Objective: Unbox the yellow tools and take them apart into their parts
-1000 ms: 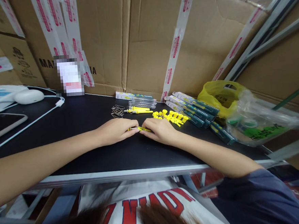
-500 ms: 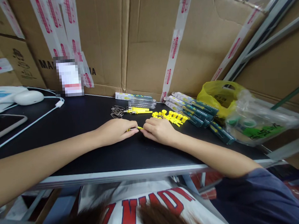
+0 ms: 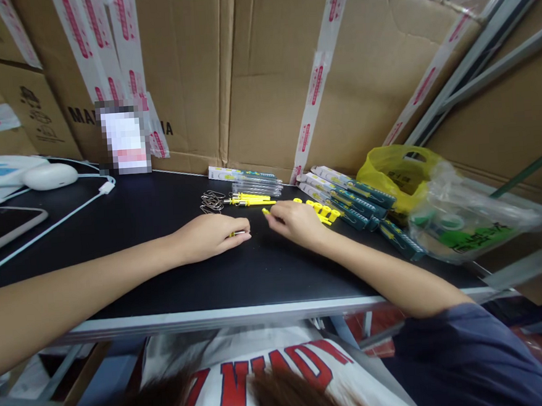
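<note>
My left hand (image 3: 208, 237) is closed around a thin yellow-and-metal piece (image 3: 240, 233), with only its tip showing at the fingers. To its right, my right hand (image 3: 298, 224) pinches a small yellow plastic part (image 3: 265, 211) between thumb and fingers, apart from the left hand's piece. Several yellow plastic pieces with round heads (image 3: 326, 212) lie beside and partly behind the right hand. Just beyond both hands are yellow sticks with metal tips (image 3: 255, 200), a tangle of bent wire loops (image 3: 212, 201) and clear tubes (image 3: 257, 187).
Small printed boxes (image 3: 345, 195) are stacked on the right, near a yellow plastic bag (image 3: 390, 179) and a clear bag (image 3: 471, 223). A phone (image 3: 10, 227), cable (image 3: 107, 187) and white device (image 3: 51, 176) occupy the left. Cardboard (image 3: 264, 104) walls the black table's (image 3: 175, 290) back.
My right hand has moved slightly up and right, away from my left hand, carrying the small yellow part. It covers more of the yellow pieces. The left hand stays nearly still.
</note>
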A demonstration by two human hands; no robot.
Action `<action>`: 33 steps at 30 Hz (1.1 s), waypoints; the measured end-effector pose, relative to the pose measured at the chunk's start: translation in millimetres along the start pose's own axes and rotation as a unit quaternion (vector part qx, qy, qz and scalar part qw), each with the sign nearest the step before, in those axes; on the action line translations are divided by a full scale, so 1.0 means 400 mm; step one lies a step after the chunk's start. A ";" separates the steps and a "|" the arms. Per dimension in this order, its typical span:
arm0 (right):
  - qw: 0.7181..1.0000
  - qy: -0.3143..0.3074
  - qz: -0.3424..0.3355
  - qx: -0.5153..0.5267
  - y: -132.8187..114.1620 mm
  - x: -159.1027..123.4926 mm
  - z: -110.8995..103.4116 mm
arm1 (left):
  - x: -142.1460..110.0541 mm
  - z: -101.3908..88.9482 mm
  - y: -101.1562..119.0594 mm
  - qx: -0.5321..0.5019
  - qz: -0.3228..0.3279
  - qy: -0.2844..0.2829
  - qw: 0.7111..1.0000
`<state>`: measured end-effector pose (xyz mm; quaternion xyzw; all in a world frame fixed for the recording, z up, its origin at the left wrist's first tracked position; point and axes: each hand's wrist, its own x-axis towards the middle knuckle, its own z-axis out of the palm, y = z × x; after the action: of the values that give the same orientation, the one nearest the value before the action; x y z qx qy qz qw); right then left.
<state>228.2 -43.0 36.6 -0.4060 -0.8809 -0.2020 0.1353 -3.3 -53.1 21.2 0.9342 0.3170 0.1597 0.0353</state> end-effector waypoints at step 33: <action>0.915 -0.290 0.197 -0.200 0.167 0.014 -0.069 | -0.004 -0.005 0.005 -0.015 -0.012 -0.027 0.999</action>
<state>278.1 -12.6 79.7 -0.6306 -0.7247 -0.2168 -0.1736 -3.9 -55.5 22.8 0.9337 0.3247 0.1388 0.0598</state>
